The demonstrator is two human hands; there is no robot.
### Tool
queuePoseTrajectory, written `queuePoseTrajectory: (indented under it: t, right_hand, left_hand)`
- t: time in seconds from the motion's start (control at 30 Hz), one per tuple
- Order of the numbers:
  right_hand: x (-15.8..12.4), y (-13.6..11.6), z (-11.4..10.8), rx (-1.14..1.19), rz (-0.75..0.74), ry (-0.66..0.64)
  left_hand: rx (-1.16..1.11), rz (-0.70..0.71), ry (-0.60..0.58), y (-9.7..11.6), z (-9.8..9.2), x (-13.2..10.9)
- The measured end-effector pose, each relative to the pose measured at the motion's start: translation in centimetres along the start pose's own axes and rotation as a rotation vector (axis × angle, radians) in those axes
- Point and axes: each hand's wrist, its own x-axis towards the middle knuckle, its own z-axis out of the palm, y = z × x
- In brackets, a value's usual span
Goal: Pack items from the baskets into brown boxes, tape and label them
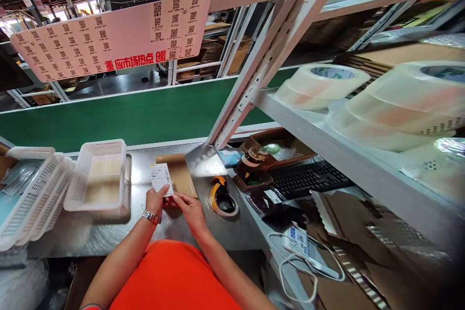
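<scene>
My left hand (157,200), with a metal watch on the wrist, is closed on a white printed label (160,177), its thumb lying over the lower part. My right hand (192,210) is closed too, its fingertips pinching at the label's lower right corner. Something small and red shows just under the fingers, too hidden to name. Behind the label a flat brown cardboard package (183,177) lies on the metal table (145,237). To the right of my right hand rests a tape dispenser (222,198) with a yellow and black body.
White plastic baskets (69,174) stand at the left, several nested together. A green conveyor belt (109,123) runs behind the table. At right are a metal shelf with tape rolls (319,85), a keyboard (308,176), a power strip (308,254) with white cable and flattened cardboard (348,218).
</scene>
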Motion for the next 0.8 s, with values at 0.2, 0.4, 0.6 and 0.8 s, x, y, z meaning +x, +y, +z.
queuePoseTrajectory:
  t: [0.2,0.4,0.6,0.8]
  right_hand:
    - [0.1,0.2,-0.5,-0.065,-0.030,0.054]
    - [0.3,0.2,-0.8,-0.075,-0.048,0.117]
    - [0.2,-1.0,-1.0,-0.150,-0.088,0.011]
    - [0.2,-1.2,-1.4,-0.237,-0.134,-0.027]
  left_hand:
    - [0.073,0.050,-0.025,0.0,0.1,-0.3]
    - [0.367,0.539,-0.045,1.0,-1.1,-1.9]
    - [0.444,0.511,-0.341,1.9,-1.6,-2.9]
    - [0.339,0.269,-0.201,1.1,-1.3,-2.3]
